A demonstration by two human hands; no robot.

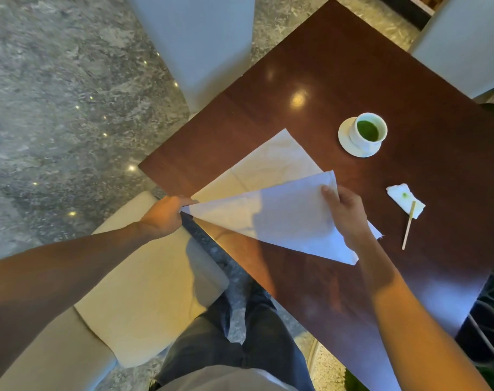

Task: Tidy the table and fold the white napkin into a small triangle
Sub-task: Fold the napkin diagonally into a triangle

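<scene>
Dark wooden tabletop point(310, 80) carries the white napkin point(282, 215), mid diagonal fold. My left hand point(166, 215) fingers pinch one corner, right hand point(344, 213) fingers clamp the flap; next I press it flat.

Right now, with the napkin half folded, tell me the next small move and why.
Probably lay the raised flap down flat and crease it. The left hand pins one corner of the white napkin at the table edge, while the right hand holds the flap lifted, its edges not yet aligned.
</scene>
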